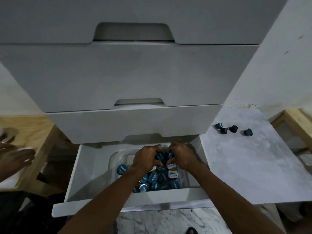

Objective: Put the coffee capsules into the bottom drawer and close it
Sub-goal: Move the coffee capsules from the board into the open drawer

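Note:
The bottom drawer [87,168] of a white chest is pulled open below me. Inside it sits a clear plastic tub [116,157] with several blue-lidded coffee capsules [152,177]. My left hand [146,157] and my right hand [181,157] are both down in the tub, cupped together around a handful of dark capsules [159,157] held between them. Several more dark capsules [233,129] lie loose on the pale marbled surface [244,166] to the right of the chest.
Two shut drawers [133,75] stack above the open one and overhang its back. A wooden frame [33,137] stands at left, where another person's hand [13,156] shows blurred. Another wooden frame [297,122] is at far right. Marbled floor [160,222] lies below.

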